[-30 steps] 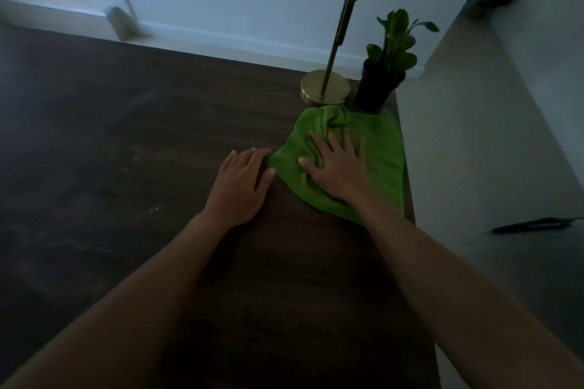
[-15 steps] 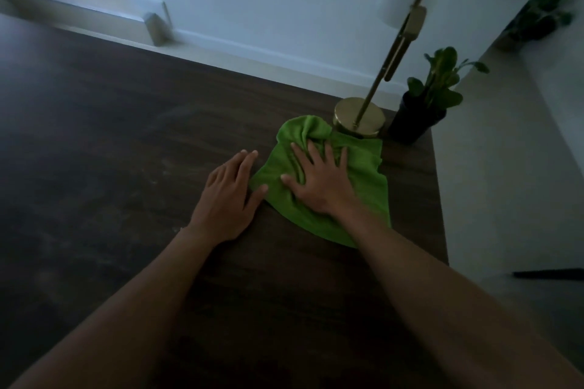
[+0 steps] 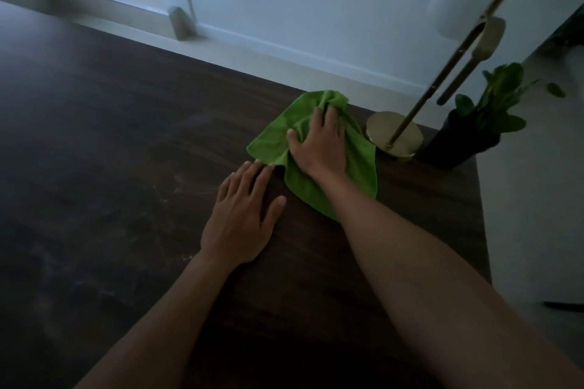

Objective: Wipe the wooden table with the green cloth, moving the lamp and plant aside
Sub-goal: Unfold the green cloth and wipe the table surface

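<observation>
The right hand (image 3: 319,145) lay flat on the green cloth (image 3: 357,161), its fingers (image 3: 330,115) spread and bunching the fabric's far edge a little, pressing the cloth down rather than gripping it closed. The cloth rested on the dark wooden counter (image 3: 126,167), just beside the lamp (image 3: 395,136) and on the side of its brass base away from the plant (image 3: 474,133); cloth and base were nearly touching. The left hand (image 3: 243,218) lay palm-down on the bare wood on the near side of the cloth from the lamp, fingers loosely extended, holding nothing, its fingertips at the cloth's near corner. The plant stood in its dark pot immediately beyond the lamp base, close to the counter's corner. Pale dusty smears showed on the wood well away from the lamp, so most of the surface looked unwiped, and neither lamp nor plant appeared to have been set aside yet. The risk from here seemed plain: a stroke swept toward the lamp could shove the cloth against the base and rock the tall, slanted stem, which could in turn knock the plant over the nearby edge. The light was dim, which might also leave streaks unnoticed.
</observation>
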A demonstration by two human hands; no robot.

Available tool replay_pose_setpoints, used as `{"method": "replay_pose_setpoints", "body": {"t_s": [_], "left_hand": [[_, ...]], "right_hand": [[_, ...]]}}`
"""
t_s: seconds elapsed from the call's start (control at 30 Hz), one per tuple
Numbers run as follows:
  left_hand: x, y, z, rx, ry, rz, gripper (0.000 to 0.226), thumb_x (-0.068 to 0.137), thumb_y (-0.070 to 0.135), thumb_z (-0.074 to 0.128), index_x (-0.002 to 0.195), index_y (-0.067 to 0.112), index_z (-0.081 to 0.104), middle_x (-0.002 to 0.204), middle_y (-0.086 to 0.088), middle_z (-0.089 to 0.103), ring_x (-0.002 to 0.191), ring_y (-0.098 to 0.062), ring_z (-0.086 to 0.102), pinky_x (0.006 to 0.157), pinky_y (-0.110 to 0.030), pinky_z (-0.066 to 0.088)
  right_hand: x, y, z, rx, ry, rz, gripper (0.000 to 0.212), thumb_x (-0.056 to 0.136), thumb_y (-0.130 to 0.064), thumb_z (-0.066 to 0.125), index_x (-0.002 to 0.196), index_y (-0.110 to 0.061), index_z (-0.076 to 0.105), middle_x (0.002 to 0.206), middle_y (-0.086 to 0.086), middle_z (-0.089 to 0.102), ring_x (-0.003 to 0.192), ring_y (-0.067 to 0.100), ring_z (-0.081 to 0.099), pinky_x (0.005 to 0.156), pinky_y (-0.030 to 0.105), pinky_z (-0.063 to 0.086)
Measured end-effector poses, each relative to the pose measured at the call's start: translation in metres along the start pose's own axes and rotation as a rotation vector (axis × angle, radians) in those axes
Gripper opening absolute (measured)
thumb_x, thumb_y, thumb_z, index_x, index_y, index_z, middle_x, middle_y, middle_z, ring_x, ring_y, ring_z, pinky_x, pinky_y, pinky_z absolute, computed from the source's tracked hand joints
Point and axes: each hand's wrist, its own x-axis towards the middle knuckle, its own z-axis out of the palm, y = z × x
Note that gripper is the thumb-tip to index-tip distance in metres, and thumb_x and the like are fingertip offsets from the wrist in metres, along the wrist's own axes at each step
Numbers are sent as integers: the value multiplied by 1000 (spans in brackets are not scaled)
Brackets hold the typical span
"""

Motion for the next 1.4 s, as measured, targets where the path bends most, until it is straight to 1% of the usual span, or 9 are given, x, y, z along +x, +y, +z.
{"method": "replay_pose_setpoints", "body": {"t_s": [0.07,0.17,0.33,0.63,0.77,0.93,1.03,1.17,1.4], "left_hand": [[0,-1,1,24,-12,-3,65,97,59,18,152,25,20,159,-1,22,149,-15,11,122,-37,11],[1,-1,2,51,-23,-4,65,97,60,16,152,25,20,160,0,22,149,-14,10,122,-36,8],[2,1,1,39,-2,-2,65,98,59,17,153,24,19,159,0,25,149,-14,12,122,-36,10],[-2,3,0,-11,21,1,66,98,60,17,154,25,12,159,-2,22,149,-15,11,122,-38,11],[-4,4,-2,-64,127,26,66,98,60,15,151,21,23,156,-6,28,148,-20,17,120,-42,17],[-19,4,-9,-150,260,23,65,99,54,17,144,11,36,146,-12,42,139,-25,35,115,-42,25],[-33,3,-14,-243,250,-5,65,99,54,19,142,11,40,142,-10,49,131,-25,44,109,-38,30],[-66,2,-20,-364,210,-18,61,99,51,25,141,10,43,140,-7,52,128,-20,47,108,-34,31],[-131,-20,-52,-312,161,44,54,101,46,27,142,14,42,142,-1,49,133,-12,42,118,-27,18]], "right_hand": [[9,-3,1,14,55,97,87,89,-56,44,153,-10,8,160,17,-10,147,34,7,117,42,18],[25,-4,4,-94,3,100,86,89,-59,36,152,-4,16,160,18,-1,148,34,-2,120,47,2],[45,-2,2,-236,-100,105,84,86,-70,24,154,-21,14,161,16,0,144,46,-9,113,64,-10],[45,0,-2,-314,-179,-91,76,87,-72,23,152,-33,16,162,7,5,146,40,-3,112,65,-7],[-1,-6,-3,-274,-174,-197,71,90,-67,24,151,-31,21,162,5,9,148,32,0,115,61,-4],[-113,-11,-9,-258,-196,-339,78,84,-66,6,152,-29,19,161,5,16,148,32,5,114,62,0],[-183,-2,-19,-231,-190,-418,66,91,-63,19,150,-34,22,160,1,20,148,30,8,114,62,3],[-208,33,-38,-270,-201,-329,67,87,-71,24,149,-42,20,161,-4,16,149,26,2,116,59,-3],[-125,22,-28,-257,-264,-23,64,93,-65,17,151,-41,11,163,-6,1,147,35,-11,109,68,-10]]}}
